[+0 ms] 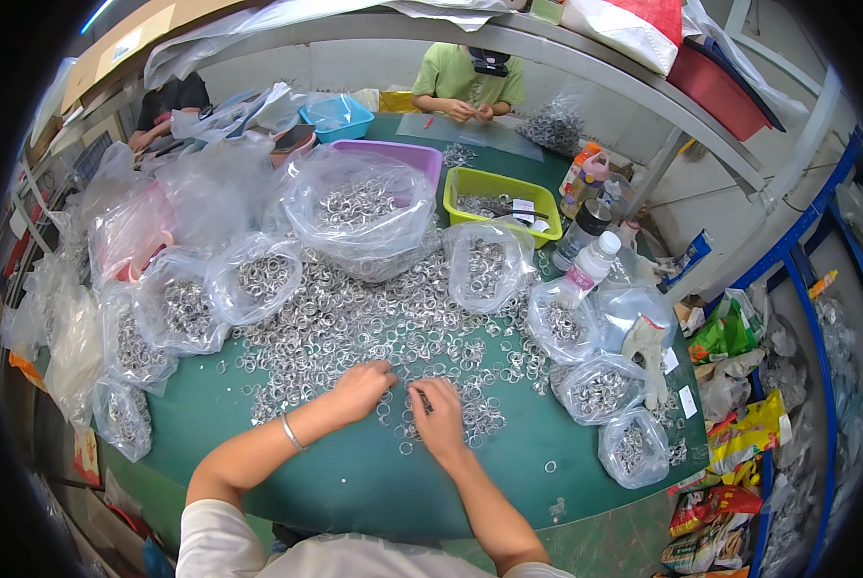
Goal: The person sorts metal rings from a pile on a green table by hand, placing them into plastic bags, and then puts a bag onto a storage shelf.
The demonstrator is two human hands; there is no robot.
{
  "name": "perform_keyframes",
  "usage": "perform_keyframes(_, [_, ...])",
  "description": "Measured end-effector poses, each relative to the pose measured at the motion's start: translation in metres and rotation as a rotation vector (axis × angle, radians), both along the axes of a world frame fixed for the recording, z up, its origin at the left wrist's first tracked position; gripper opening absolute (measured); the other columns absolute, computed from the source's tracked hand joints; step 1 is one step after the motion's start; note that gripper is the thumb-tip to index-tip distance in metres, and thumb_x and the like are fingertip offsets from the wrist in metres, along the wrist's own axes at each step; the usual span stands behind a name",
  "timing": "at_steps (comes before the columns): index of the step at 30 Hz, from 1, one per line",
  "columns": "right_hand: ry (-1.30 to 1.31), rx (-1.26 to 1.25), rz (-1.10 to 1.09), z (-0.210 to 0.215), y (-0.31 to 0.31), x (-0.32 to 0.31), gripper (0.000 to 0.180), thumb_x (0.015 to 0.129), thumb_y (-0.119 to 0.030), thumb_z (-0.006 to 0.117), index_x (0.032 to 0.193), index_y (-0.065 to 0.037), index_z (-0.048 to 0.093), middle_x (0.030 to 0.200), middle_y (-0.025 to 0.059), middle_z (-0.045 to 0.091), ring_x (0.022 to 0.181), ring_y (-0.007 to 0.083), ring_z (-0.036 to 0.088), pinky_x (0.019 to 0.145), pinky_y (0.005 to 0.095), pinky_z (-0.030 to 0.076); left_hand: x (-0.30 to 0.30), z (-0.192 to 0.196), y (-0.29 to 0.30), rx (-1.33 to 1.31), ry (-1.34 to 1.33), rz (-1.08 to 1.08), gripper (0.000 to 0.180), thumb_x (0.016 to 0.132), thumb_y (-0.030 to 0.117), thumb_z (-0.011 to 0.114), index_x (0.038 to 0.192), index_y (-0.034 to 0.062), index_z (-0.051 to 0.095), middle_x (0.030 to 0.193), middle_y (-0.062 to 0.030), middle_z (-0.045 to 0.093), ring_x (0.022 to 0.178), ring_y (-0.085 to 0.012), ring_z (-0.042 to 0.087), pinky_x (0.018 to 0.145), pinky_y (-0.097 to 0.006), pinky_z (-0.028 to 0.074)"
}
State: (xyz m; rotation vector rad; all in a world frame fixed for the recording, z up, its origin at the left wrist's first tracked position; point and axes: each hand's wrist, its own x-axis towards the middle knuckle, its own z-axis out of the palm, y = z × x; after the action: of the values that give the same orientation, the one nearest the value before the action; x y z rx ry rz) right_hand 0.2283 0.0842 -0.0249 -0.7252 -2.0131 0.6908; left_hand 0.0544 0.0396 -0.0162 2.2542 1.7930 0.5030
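Sleeve, rings on green table, shelving

- One left hand and one right hand: two at work.
- Metal rings: too many to count from here; one single ring lies apart by the near edge.
- One bracelet.
- Open clear bags of rings: nine by my count; four down the table's left edge, three down its right, one large in the middle, one before the yellow-green basin.
- Basins: three toward the far edge, counting the blue basin and purple basin.
- Bottles: at least four, crowded near the far right corner.
- One white glove, right edge.
- Two other people beyond the far edge.
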Motion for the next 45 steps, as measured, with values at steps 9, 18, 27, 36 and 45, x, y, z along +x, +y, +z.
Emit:
perform_keyframes(9, [0.039,0.046,-0.008,-0.002,0.003,0.002,0.008,0.080,-0.004,0.063,0.088,-0.003,0.061,0.082,0.0077,0.061,0.077,0.0258,0.057,0.072,0.0370,0.042,-0.008,0.000,0.003,-0.043,-0.069,-0.044,0.006,0.076,0.002,0.056,0.081,0.0012,0.058,0.084,-0.0142,0.054,0.080,-0.0343,0.058,0.068,-0.043,0.048])
perform_keyframes(18, [0.043,0.080,-0.030,-0.007,0.006,0.003,0.007,0.081,-0.005,0.062,0.088,-0.004,0.061,0.078,0.0071,0.059,0.074,0.0249,0.056,0.069,0.0366,0.042,-0.008,0.006,-0.001,-0.041,-0.146,-0.037,0.008,0.078,0.004,0.059,0.084,-0.0011,0.058,0.083,-0.0152,0.055,0.076,-0.0362,0.057,0.067,-0.042,0.047])
perform_keyframes(27, [0.067,0.087,-0.016,-0.010,0.006,0.001,0.008,0.080,-0.003,0.063,0.087,-0.002,0.061,0.076,0.0084,0.059,0.071,0.0258,0.055,0.066,0.0364,0.041,-0.012,-0.001,0.000,-0.048,-0.157,-0.047,0.009,0.076,0.000,0.059,0.085,-0.0009,0.058,0.083,-0.0157,0.055,0.076,-0.0359,0.057,0.067,-0.041,0.047])
perform_keyframes(36, [0.055,0.098,-0.014,-0.012,0.007,0.003,0.006,0.082,-0.004,0.061,0.088,-0.002,0.061,0.075,0.0085,0.058,0.071,0.0260,0.055,0.067,0.0370,0.042,0.000,0.020,-0.007,0.017,-0.304,-0.020,0.019,0.075,-0.005,0.057,0.093,-0.0008,0.063,0.083,-0.0127,0.058,0.078,-0.0310,0.059,0.070,-0.037,0.049])
perform_keyframes(45, [0.077,0.071,-0.018,-0.013,0.005,0.001,0.006,0.080,-0.003,0.062,0.086,-0.003,0.061,0.077,0.0094,0.060,0.072,0.0266,0.056,0.068,0.0370,0.042,0.000,0.029,-0.011,-0.066,-0.536,0.255,0.011,0.073,-0.001,0.068,0.084,-0.0002,0.067,0.082,-0.0077,0.063,0.067,-0.0149,0.059,0.063,-0.027,0.049])
